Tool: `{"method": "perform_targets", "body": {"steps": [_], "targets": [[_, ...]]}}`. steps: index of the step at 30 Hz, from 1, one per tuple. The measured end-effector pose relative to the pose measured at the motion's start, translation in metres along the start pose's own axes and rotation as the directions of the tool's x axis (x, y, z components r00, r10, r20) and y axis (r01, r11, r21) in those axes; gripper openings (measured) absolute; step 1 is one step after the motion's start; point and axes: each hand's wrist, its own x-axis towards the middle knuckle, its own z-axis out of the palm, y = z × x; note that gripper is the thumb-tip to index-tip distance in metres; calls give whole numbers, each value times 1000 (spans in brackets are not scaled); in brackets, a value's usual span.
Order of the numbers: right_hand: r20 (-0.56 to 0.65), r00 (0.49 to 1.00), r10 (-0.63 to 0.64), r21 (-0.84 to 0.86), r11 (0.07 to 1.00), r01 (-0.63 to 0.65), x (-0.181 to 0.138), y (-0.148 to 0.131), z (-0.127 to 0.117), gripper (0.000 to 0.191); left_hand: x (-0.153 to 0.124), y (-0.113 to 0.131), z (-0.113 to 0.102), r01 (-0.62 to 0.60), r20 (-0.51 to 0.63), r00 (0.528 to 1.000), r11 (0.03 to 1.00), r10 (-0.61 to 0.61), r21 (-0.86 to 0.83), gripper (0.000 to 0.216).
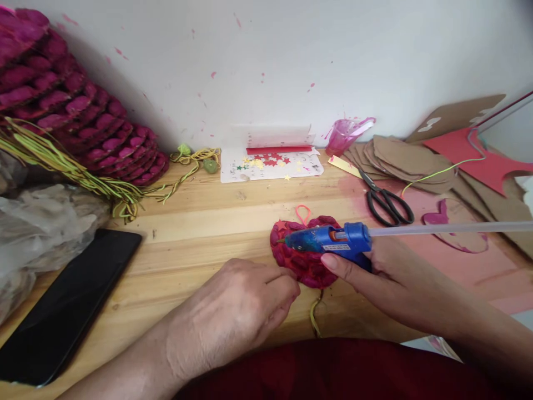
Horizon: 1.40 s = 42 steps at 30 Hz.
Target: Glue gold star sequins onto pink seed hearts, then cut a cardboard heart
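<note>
Disc (306,264), one: on desk (187,233), between hands, beneath glue gun (328,239), one. Right hand (377,272): wrapped around grip. Left hand (250,297): fingers curled at lower left edge of disc; whether pinching it, cannot tell. Best practice: disc steady, nozzle (281,241) low, small dab, fingers clear of likely heat. Also: scissors (383,197), one pair; cup (342,139), one; phone (69,311), one; loose stars (277,160), many, too crowded to count

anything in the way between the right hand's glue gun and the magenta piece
Nothing visible: the blue glue gun in the right hand has its nozzle over the magenta piece, and the left hand is at that piece's near edge.
</note>
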Motion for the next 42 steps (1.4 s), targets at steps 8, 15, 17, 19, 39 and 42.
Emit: {"method": "perform_targets", "body": {"steps": [8, 15, 17, 19, 39, 42], "targets": [[11, 998, -69, -101, 992, 70, 0, -4, 0, 30, -2, 1, 2, -74, 50, 997, 979, 65, 192, 14], [26, 997, -76, -164, 983, 79, 0, -3, 3, 31, -1, 0, 3, -77, 41, 997, 976, 70, 205, 13], [19, 997, -79, -163, 983, 81, 0, -3, 4, 31, -1, 0, 3, -77, 37, 997, 975, 71, 208, 12], [12, 997, -77, -165, 983, 78, 1, -4, 4, 30, -1, 0, 3, -76, 40, 997, 975, 70, 207, 12], [-19, 997, -79, -192, 979, 74, 2, -4, 5, 31, -2, 0, 2, -71, 25, 997, 973, 67, 219, 13], [-48, 995, -85, -175, 982, 76, 1, -5, 5, 32, -1, 0, 2, -67, 24, 998, 973, 63, 221, 12]]}}
